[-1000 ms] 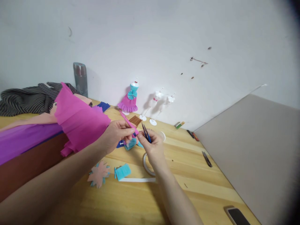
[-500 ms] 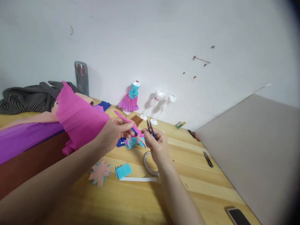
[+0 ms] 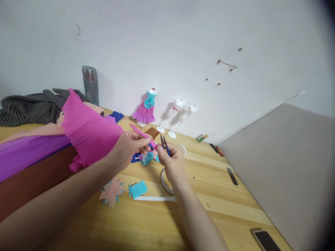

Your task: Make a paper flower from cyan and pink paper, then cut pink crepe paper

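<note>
Between thumb and fingers, my left hand [image 3: 132, 144] pinches a narrow folded strip of pink crepe paper [image 3: 140, 131]. My right hand [image 3: 171, 157] is closed around small blue-handled scissors [image 3: 164, 142], their blades pointing up and away. Its thumb and forefinger meet the near end of the pink strip. Below the hands lie crumpled turquoise paper pieces [image 3: 147, 159] and a dark blue piece [image 3: 135, 158]. A roll of white tape [image 3: 164, 183] sits under my right wrist, partly hidden by it.
A miniature dress form in a pink and turquoise dress [image 3: 145, 108] stands by the wall, beside two white forms [image 3: 176, 108]. Large pink crepe paper [image 3: 91, 134] lies left, before a flask [image 3: 90, 85]. Paper flower shapes [image 3: 112, 192], a turquoise folded piece [image 3: 138, 189], cutter [image 3: 232, 176] and phone [image 3: 266, 240] lie nearer.
My right hand moved slightly away from the strip to the right, then came back to its near end. The scissors stayed in it, and my left hand kept its pinch.
</note>
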`<state>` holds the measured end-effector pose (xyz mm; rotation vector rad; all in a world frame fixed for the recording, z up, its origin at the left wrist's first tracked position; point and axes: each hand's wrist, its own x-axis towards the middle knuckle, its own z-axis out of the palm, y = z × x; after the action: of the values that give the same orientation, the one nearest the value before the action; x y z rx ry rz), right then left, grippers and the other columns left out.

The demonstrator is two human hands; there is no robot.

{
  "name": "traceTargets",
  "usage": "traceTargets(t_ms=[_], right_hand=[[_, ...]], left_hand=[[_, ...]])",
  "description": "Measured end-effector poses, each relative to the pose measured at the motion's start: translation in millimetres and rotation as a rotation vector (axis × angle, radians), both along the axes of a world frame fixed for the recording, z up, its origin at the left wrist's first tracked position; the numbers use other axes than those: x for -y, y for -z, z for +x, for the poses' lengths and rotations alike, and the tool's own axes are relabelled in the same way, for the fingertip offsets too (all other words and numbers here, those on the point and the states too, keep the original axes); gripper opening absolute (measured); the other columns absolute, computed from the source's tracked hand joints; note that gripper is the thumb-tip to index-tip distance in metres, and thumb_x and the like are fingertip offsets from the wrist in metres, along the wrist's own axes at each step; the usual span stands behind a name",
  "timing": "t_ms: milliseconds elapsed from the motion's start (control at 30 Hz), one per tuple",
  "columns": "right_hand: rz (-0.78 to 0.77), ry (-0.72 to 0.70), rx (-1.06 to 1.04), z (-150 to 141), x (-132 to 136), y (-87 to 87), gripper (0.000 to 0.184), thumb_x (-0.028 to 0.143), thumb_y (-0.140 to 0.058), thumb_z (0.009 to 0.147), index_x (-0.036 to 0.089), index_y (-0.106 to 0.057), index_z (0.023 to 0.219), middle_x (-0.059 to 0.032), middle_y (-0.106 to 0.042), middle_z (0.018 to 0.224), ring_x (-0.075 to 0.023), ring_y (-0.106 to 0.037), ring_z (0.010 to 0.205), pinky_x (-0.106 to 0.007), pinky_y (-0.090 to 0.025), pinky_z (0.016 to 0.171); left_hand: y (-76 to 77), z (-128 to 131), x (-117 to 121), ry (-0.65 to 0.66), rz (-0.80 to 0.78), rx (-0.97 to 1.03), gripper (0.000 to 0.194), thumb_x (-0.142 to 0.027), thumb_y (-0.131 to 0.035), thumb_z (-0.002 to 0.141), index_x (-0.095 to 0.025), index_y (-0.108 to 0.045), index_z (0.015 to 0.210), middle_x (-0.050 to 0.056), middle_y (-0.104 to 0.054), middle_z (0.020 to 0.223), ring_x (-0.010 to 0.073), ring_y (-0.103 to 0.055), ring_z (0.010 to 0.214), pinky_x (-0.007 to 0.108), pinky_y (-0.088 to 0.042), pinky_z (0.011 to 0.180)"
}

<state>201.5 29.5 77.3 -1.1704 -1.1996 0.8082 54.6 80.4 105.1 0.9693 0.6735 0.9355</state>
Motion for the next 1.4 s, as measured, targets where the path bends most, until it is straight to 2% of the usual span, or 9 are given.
traceTargets(t_ms=[133,300,467,633,833,1000,1133,1400], right_hand=[[-0.006,0.039,0.017,-1.6,-0.1,-2.0,0.027,0.042,-0.068,0.074,0.017,-0.063,0.065,0.0048,-0.038,0.052,-0.0083,-0.030,0.049,-0.023,-0.023,0.045],[0.001,0.052,0.030,-2.0,0.6,-4.1,0.025,0.040,-0.069,0.073,0.017,-0.063,0.065,0.0047,-0.039,0.051,-0.0085,-0.032,0.049,-0.023,-0.024,0.046],[0.007,0.027,0.022,-1.1,1.3,-3.6,0.023,0.040,-0.069,0.074,0.017,-0.067,0.072,0.0046,-0.041,0.054,-0.0087,-0.032,0.050,-0.024,-0.025,0.047],[0.036,0.098,0.086,-2.4,0.6,-6.9,0.018,0.033,-0.067,0.072,0.017,-0.063,0.064,0.0050,-0.042,0.052,-0.0084,-0.032,0.049,-0.024,-0.027,0.048],[0.053,0.110,0.095,-3.2,0.8,-9.3,0.016,0.031,-0.068,0.070,0.018,-0.062,0.064,0.0055,-0.041,0.051,-0.0082,-0.032,0.048,-0.024,-0.028,0.047],[0.034,0.076,0.061,-1.2,1.5,-7.0,0.016,0.031,-0.070,0.070,0.017,-0.064,0.066,0.0051,-0.044,0.053,-0.0080,-0.033,0.048,-0.024,-0.027,0.047],[0.006,0.033,-0.066,1.9,2.1,-4.8,0.023,0.038,-0.070,0.072,0.015,-0.069,0.077,0.0059,-0.039,0.051,-0.0071,-0.029,0.046,-0.023,-0.021,0.045],[-0.045,-0.109,-0.243,5.7,0.8,-9.2,0.030,0.043,-0.073,0.071,0.015,-0.064,0.069,0.0101,-0.025,0.046,-0.0042,-0.016,0.041,-0.022,-0.010,0.041]], left_hand=[[-1.9,0.4,1.6,0.005,-0.012,0.004,0.014,-0.011,-0.065,0.075,-0.011,-0.070,0.062,0.003,-0.064,0.053,0.0078,-0.054,0.046,0.020,-0.044,0.049],[-4.1,0.6,1.8,-0.008,-0.030,0.030,0.008,-0.012,-0.070,0.070,-0.008,-0.068,0.064,0.003,-0.064,0.051,0.0075,-0.054,0.044,0.019,-0.044,0.048],[0.1,0.9,-0.6,0.001,-0.020,0.035,0.009,-0.015,-0.072,0.067,-0.008,-0.068,0.065,0.003,-0.065,0.051,0.0078,-0.055,0.045,0.019,-0.044,0.048],[4.4,1.2,-1.0,0.035,-0.008,0.054,0.009,-0.017,-0.073,0.067,-0.009,-0.069,0.067,0.003,-0.067,0.055,0.0084,-0.057,0.048,0.019,-0.044,0.050],[3.4,0.4,1.2,0.038,-0.024,0.063,0.007,-0.015,-0.073,0.068,-0.009,-0.070,0.069,0.004,-0.067,0.056,0.0085,-0.057,0.049,0.020,-0.044,0.051],[4.0,1.0,0.4,0.034,-0.020,0.074,0.006,-0.017,-0.071,0.069,-0.011,-0.071,0.069,0.004,-0.067,0.055,0.0099,-0.059,0.050,0.020,-0.046,0.051],[2.8,1.0,0.7,0.014,-0.012,0.038,0.008,-0.017,-0.069,0.071,-0.015,-0.072,0.064,0.003,-0.067,0.056,0.0105,-0.059,0.050,0.021,-0.047,0.051],[3.0,-0.1,0.5,0.031,0.000,0.044,0.010,-0.020,-0.069,0.072,-0.016,-0.073,0.063,0.003,-0.068,0.058,0.0115,-0.061,0.053,0.022,-0.049,0.054]])
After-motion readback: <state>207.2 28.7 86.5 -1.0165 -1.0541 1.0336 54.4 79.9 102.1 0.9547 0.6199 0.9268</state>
